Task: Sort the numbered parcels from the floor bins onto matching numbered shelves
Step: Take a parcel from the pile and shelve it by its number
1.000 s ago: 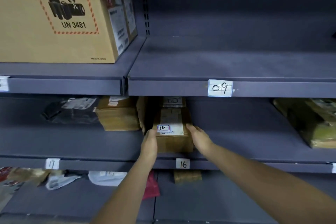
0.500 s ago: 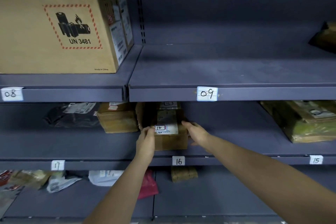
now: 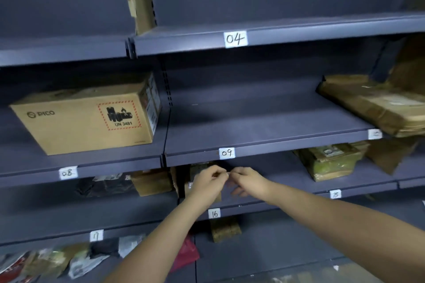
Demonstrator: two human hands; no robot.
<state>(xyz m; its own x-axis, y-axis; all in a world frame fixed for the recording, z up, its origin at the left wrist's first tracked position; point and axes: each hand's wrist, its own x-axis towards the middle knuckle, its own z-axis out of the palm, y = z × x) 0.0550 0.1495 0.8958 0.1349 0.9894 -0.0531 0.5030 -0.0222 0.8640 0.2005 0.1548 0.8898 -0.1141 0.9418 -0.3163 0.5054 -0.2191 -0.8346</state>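
Note:
The brown parcel [image 3: 197,171] that carried the 16 mark stands on the shelf tagged 16 [image 3: 214,213], pushed back under shelf 09. My left hand [image 3: 208,182] covers most of it, and the number is hidden. My right hand [image 3: 248,180] hovers just right of the left, and their fingertips almost meet in front of the parcel. Both hands have loosely curled fingers with nothing visible in them. Neither hand grips the parcel.
A large PICO carton [image 3: 85,122] fills shelf 08. Shelf 09 [image 3: 227,153] is bare. Brown parcels [image 3: 372,105] lie at the right, with a green-taped one [image 3: 331,163] on shelf 15. A small box [image 3: 151,181] and a black bag [image 3: 103,185] sit on shelf 17. Several bags lie on the bottom shelf.
Both hands have let go of the parcel's sides and drawn back and together in front of it. The parcel stays on shelf 16. My view has tilted up, showing shelf 04.

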